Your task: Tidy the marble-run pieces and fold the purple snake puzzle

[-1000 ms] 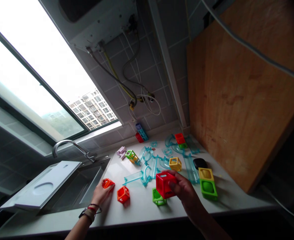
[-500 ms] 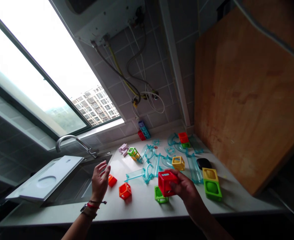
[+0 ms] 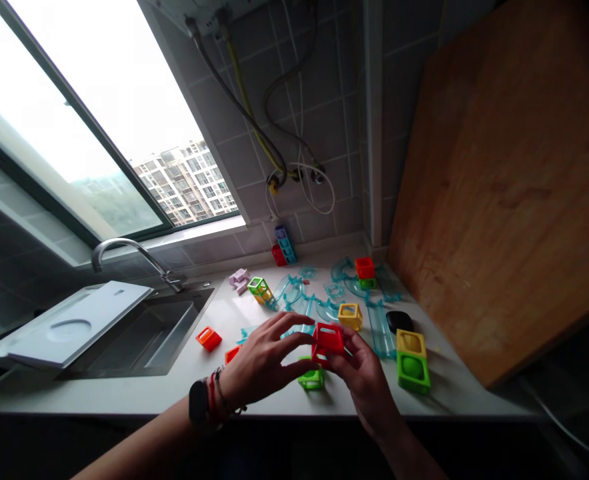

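My right hand (image 3: 361,373) grips a red hollow cube block (image 3: 328,339) from its right side, held above the counter. From the left, my left hand (image 3: 264,357) has its fingers and thumb curved around the block's near edge, with the fingertips at its left side. Just below the red block is a green cube block (image 3: 311,380), partly covered by the hands. An orange block (image 3: 232,354) is mostly hidden behind my left hand. Another orange block (image 3: 209,339) lies farther left. Beyond the red block sits a yellow cube block (image 3: 350,316).
Transparent teal track pieces (image 3: 381,330) spread over the counter (image 3: 274,400). A yellow-and-green block pair (image 3: 413,372) and a black oval object (image 3: 399,321) are at right. The sink (image 3: 169,327), faucet (image 3: 139,250) and a white panel (image 3: 81,320) are at left; a wooden board (image 3: 499,200) leans right.
My left hand has moved right from above the counter to the red cube block. The right hand has brought the block slightly up and turned it. The camera view has shifted.
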`<act>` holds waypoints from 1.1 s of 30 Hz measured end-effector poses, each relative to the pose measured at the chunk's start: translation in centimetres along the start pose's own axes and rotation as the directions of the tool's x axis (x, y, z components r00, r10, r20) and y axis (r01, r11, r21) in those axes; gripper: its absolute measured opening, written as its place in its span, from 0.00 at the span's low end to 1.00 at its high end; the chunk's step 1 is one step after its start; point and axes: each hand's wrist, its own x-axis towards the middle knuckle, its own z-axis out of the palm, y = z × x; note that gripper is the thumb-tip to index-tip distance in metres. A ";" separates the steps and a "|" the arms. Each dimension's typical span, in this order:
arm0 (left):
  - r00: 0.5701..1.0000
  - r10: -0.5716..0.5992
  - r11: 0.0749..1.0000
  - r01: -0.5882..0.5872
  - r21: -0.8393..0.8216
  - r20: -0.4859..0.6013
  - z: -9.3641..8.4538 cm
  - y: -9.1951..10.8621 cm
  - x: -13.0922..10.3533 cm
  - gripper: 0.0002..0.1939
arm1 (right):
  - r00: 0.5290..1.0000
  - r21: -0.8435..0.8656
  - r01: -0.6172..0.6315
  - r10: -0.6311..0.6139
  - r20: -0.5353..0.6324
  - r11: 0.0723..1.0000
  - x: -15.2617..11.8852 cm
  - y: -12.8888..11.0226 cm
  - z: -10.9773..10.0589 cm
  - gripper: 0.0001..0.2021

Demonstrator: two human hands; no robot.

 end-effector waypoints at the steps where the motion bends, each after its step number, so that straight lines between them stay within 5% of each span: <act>1: 1.000 -0.021 1.000 0.021 -0.001 0.001 0.2 0.0 0.2 0.12 | 1.000 -0.007 0.007 -0.007 0.010 1.000 0.0 0.0 0.0 0.28; 10: 0.985 -0.175 0.972 0.173 -0.160 0.002 1.2 -0.3 0.3 0.09 | 0.998 -0.078 0.041 -0.037 0.060 0.996 0.0 -0.6 0.0 0.25; 24: 0.984 -0.142 0.957 0.165 -0.239 0.111 0.7 0.4 0.5 0.11 | 0.995 -0.090 0.035 -0.026 0.099 0.995 -0.3 -0.8 0.3 0.23; 29: 0.991 -0.132 0.965 0.136 -0.223 0.036 -0.5 -0.3 1.0 0.09 | 0.996 -0.081 0.052 -0.047 0.072 0.995 -0.3 -0.5 0.2 0.33; 33: 0.978 -0.204 0.944 0.187 -0.272 -0.035 -2.7 -2.8 1.7 0.08 | 0.997 -0.092 0.078 -0.076 0.026 0.993 -0.3 -0.6 0.1 0.30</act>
